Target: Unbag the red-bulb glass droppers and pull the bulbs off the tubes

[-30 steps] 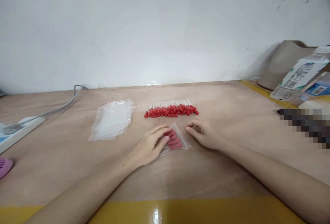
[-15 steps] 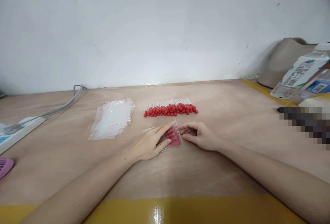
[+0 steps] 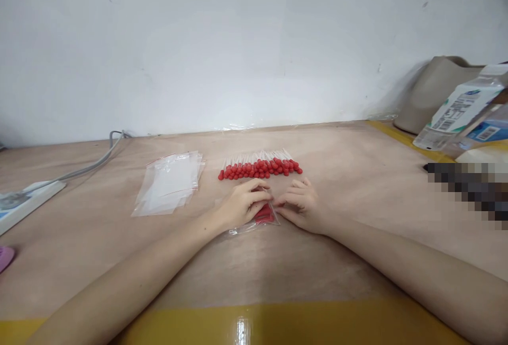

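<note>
A clear zip bag (image 3: 243,228) with red-tipped contents (image 3: 265,215) lies on the table between my hands. My left hand (image 3: 244,203) bends over it, thumb and fingers closed on its upper part near the opening. At the bag's right edge, my right hand (image 3: 300,207) has thumb and fingertips drawn together on the zip end. Fingers cover much of the bag. Just beyond sits a row of thin white sticks with rounded red tips (image 3: 260,168), like cotton swabs. Left of that, flat clear zip bags (image 3: 169,183) lie in an overlapping stack.
A white power strip (image 3: 34,205) with a grey cable stands at the left, near a pink object (image 3: 5,256). At the right are a labelled plastic bottle (image 3: 456,115), a grey-beige container (image 3: 424,93) and a dark, pixelated object (image 3: 448,178). A wall rises behind.
My left fingers have curled down over the bag, where they were spread along it. The bag's raised opening has flattened. My right hand has moved slightly left, onto the bag's edge.
</note>
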A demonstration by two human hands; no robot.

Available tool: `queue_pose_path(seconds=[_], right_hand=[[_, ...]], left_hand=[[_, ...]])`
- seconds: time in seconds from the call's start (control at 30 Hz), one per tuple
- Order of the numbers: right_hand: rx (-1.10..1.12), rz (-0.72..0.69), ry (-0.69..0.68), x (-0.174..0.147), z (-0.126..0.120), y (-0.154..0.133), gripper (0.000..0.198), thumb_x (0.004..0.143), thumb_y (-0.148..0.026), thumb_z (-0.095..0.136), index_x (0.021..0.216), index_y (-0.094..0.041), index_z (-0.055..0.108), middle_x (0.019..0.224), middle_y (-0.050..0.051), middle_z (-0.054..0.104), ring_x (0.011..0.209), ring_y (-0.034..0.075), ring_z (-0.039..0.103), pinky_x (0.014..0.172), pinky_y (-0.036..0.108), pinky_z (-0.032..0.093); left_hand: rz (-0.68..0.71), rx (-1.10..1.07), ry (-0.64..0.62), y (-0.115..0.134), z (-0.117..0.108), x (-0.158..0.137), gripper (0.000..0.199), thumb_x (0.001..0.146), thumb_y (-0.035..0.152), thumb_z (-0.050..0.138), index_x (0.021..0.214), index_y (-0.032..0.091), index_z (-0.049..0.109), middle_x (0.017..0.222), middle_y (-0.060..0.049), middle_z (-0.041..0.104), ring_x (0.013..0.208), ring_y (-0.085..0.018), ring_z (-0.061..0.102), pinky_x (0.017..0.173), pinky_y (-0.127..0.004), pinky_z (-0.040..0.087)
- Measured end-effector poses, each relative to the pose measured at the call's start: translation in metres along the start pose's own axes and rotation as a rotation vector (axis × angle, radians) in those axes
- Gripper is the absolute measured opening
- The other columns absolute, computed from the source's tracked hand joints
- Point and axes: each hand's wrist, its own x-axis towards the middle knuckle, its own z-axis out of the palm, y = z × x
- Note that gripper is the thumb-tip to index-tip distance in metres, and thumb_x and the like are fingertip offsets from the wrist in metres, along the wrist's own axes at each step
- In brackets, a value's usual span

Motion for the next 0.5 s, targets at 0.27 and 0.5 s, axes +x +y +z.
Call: queue_pose_path(seconds=[0.27, 0.5], right_hand=[[-0.052, -0.148, 0.061, 0.0018, -0.0004, 0.0004, 0.011, 0.081, -0.019, 0.053, 0.076, -0.023, 0.061, 0.066, -0.001, 0.061, 0.069, 0.014, 0.045, 0.070, 0.031, 0.029], [-0.048, -0.140, 0.040, 0.0025, -0.0027, -0.0003, 0.011, 0.080, -0.020, 0.053, 0.073, -0.023, 0.062, 0.066, -0.001, 0.061, 0.069, 0.014, 0.045, 0.070, 0.032, 0.031]], left_hand=[[0.094, 0.018, 0.120, -0.0001, 0.0071, -0.0043, 0.017, 0.085, 0.014, 0.046, 0.090, 0.016, 0.062, 0.094, -0.006, 0.062, 0.084, -0.012, 0.060, 0.074, -0.023, 0.050], [0.105, 0.090, 0.125, 0.0016, 0.0067, -0.0053, 0.015, 0.084, 0.015, 0.047, 0.086, 0.018, 0.061, 0.091, -0.003, 0.065, 0.080, -0.011, 0.061, 0.068, -0.020, 0.049]])
